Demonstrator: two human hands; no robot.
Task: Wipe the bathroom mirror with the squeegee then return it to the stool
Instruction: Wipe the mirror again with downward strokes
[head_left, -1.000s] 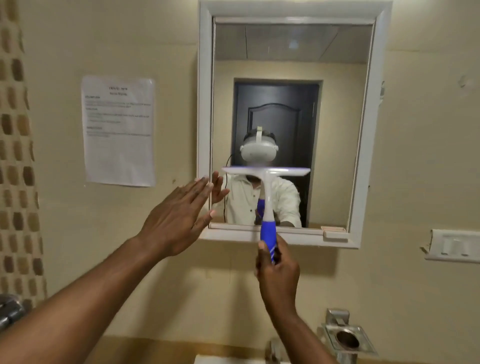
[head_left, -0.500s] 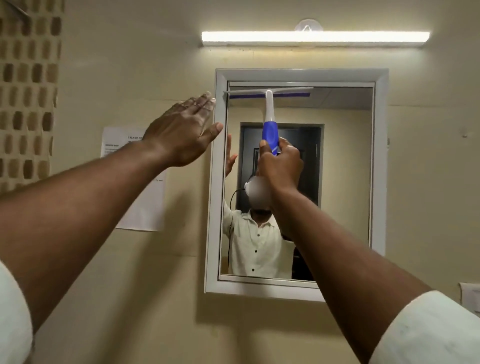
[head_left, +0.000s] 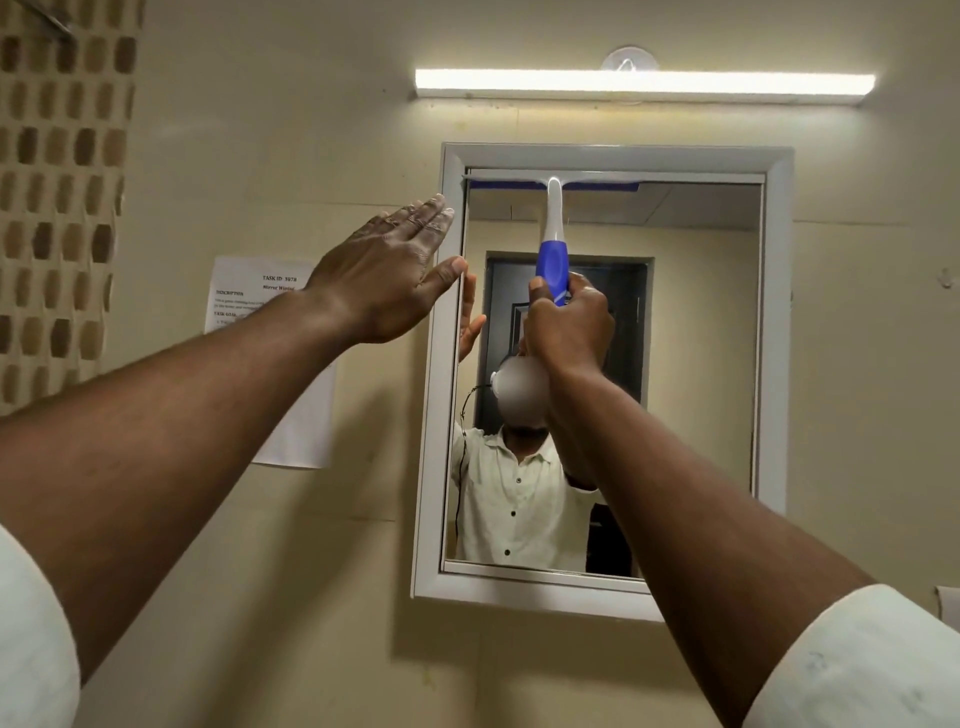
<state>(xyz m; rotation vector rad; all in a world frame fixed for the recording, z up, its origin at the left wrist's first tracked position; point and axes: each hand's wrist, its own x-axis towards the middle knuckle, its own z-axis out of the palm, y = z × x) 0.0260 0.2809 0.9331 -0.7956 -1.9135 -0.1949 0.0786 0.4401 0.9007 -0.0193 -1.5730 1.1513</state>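
Observation:
A white-framed mirror (head_left: 701, 364) hangs on the beige wall. My right hand (head_left: 569, 327) grips the blue handle of a white squeegee (head_left: 554, 228). Its blade lies flat across the top edge of the glass, over the left half. My left hand (head_left: 395, 270) is held flat with fingers together and thumb apart, at the mirror's left frame near the top, holding nothing. The stool is out of view. The glass reflects a person in a white shirt and a dark door.
A lit tube light (head_left: 644, 83) runs above the mirror. A paper notice (head_left: 291, 415) is taped to the wall left of the mirror, partly behind my left arm. Brown mosaic tiles (head_left: 57, 182) cover the far left wall. A switch plate (head_left: 948, 605) shows at the right edge.
A second ago the squeegee sat low on the glass; my right hand raised it to the top edge. My left hand rose along the left frame, and the view tilted upward.

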